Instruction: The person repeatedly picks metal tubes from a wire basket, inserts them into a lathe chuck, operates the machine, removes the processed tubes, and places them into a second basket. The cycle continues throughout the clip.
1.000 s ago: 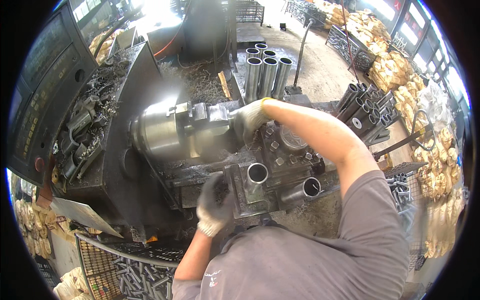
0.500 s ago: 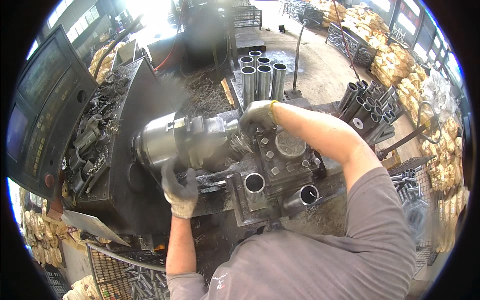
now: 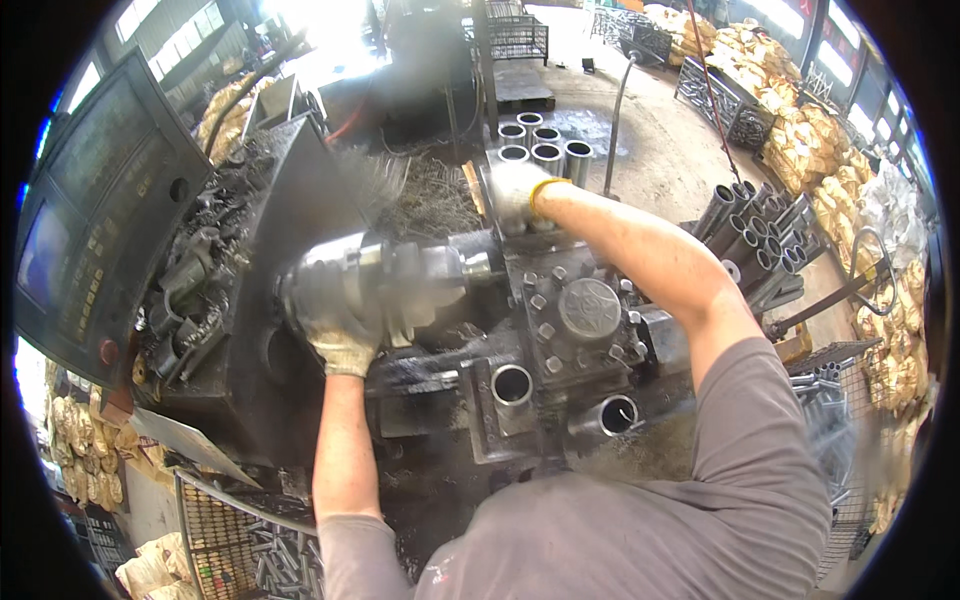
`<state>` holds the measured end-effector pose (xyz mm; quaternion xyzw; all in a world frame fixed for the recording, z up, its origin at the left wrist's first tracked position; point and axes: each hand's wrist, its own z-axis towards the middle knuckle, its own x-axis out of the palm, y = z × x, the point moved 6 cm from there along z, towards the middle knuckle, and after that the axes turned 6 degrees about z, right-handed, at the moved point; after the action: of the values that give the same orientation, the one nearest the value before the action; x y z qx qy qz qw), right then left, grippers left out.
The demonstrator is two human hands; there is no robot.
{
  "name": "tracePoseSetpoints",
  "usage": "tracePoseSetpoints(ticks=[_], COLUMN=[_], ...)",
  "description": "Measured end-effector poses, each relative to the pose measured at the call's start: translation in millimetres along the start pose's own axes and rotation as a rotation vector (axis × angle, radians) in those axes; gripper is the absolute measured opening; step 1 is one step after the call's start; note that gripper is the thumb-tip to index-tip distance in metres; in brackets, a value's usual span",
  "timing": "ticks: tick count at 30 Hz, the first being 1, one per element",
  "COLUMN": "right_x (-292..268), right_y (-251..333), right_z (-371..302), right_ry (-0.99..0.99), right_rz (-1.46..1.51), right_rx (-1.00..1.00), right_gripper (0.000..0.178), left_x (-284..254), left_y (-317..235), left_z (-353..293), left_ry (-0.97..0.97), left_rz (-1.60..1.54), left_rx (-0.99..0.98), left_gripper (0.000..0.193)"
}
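We saw the left hand (image 3: 343, 335) at the chuck's (image 3: 348, 260) near edge, forearm extended; the right hand (image 3: 516, 190), elbow bent, met upright tubes (image 3: 547, 160) at the lathe's (image 3: 255, 385) far edge. Finger spread we could not tell.

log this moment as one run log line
left hand: gloved, at chuck, contact unclear | right hand: gloved, blurred, overlapping upright tubes, grip unclear | one tube: standing on metal plate

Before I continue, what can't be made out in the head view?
All in the head view:
- Left hand: blurred against the chuck; its grip is unclear.
- Right hand: blurred; finger positions unclear.
- Upright tubes: lower parts of the front ones hidden behind that hand.
- Wire basket: cut off by the lower edge.
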<state>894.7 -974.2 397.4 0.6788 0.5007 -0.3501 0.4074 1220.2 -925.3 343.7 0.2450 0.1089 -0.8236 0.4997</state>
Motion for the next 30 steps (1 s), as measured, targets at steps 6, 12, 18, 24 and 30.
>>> tracePoseSetpoints(ticks=[6,12,18,24,30], right_x=[117.8,116.9,95.8,16.9,57.2], right_y=[14.5,-18.2,-23.4,-25.0,73.5], right_z=[68.7,93.8,46.8,-67.2,-244.5], right_ry=[0.074,0.816,0.245,-0.32,-0.48], right_rz=[-0.097,0.386,-0.099,-0.481,0.036], right_rx=[-0.435,-0.286,-0.543,-0.256,-0.242], right_gripper=[0.069,0.042,0.054,0.035,0.06], left_x=[13.7,8.3,4.0,13.9,-54.7], left_y=[-7.8,-1.4,-2.5,1.6,-50.8], left_z=[4.5,0.5,4.8,-0.8,-59.7], left_ry=[0.037,0.071,0.044,0.074,0.264], left_rz=[0.008,0.058,0.006,-0.021,-0.714], left_rx=[0.02,0.003,-0.008,-0.059,-0.219], left_gripper=[0.067,0.068,0.068,0.072,0.067])
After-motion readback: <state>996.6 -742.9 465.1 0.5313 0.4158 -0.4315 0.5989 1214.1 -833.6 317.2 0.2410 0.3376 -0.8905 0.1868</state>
